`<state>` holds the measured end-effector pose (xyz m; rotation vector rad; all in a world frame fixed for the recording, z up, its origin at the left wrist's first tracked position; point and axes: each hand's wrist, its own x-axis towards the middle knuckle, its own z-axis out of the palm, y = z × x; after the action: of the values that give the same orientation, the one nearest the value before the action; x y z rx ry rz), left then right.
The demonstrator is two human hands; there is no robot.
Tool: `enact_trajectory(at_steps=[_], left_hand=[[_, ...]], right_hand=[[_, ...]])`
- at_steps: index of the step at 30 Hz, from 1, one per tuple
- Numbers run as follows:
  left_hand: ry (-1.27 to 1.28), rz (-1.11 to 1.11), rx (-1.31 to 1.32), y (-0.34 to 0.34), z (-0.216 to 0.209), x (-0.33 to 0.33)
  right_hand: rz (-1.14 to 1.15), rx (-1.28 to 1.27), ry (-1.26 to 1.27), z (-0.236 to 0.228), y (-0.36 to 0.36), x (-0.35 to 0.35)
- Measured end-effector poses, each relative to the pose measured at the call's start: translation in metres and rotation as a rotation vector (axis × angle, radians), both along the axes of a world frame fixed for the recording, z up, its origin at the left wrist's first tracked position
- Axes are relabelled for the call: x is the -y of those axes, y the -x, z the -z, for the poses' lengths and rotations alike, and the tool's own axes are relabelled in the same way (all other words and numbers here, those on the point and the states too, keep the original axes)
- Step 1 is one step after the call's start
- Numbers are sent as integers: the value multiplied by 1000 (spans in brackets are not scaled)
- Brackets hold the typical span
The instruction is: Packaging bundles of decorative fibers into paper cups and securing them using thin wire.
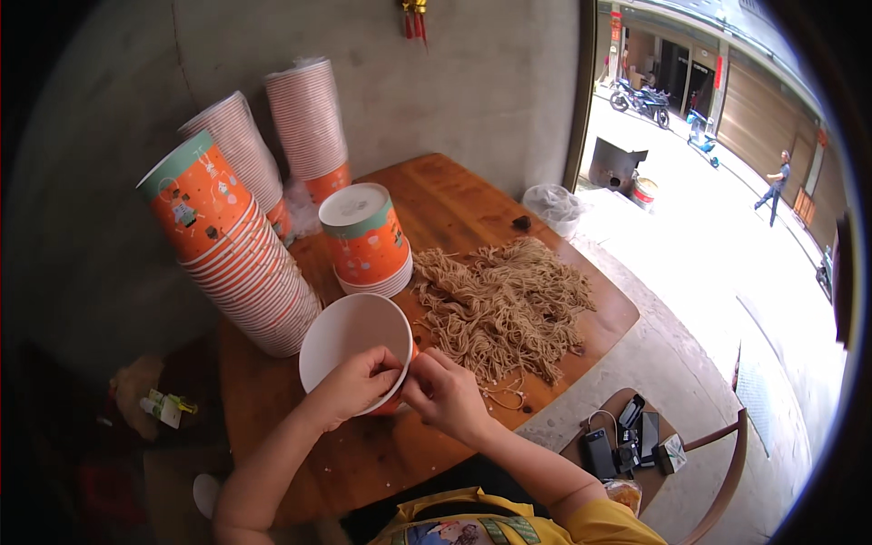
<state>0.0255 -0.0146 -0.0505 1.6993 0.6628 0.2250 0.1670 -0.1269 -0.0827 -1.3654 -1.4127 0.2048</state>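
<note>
"So, which way does the paper tub (348, 327) between your hands point?"

"Mouth up toward my head, its long axis near upright but leaning a little. It is right in front of me, over the near part of the wooden table (336, 468)."

"And your fingers?"

"My left hand (352, 386) bends over the near rim, thumb and fingertips drawn narrow inside the mouth. My right hand (443, 395) is pinched narrow just outside the rim's right side. What sits in either pinch, I cannot tell."

"How many of everything else?"

"Four stacks of tubs: one short stack (368, 252) just behind, upright and bottom up; one tall stack (241, 259) leaning at the left, bottom up too; two plastic-wrapped stacks (307, 123) farther back. At the right, one heap of tan strings (504, 304), too tangled to count, and one dark lump (521, 222) beyond. Outside, one person (775, 189) walking."
</note>
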Motion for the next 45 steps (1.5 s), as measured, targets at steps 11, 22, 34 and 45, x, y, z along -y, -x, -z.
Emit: enact_trajectory(at_steps=[11,22,34,45], left_hand=[[-230,-177,218,-10,-5,-3],[274,-155,276,-18,-4,-8],[286,-58,215,-15,-3,1],[347,67,197,-18,-2,0]], right_hand=[[-163,-107,382,-1,-52,14],[-493,-113,370,-42,-59,-10],[-775,-157,507,-68,-69,-40],[-493,-650,662,-44,-81,-40]])
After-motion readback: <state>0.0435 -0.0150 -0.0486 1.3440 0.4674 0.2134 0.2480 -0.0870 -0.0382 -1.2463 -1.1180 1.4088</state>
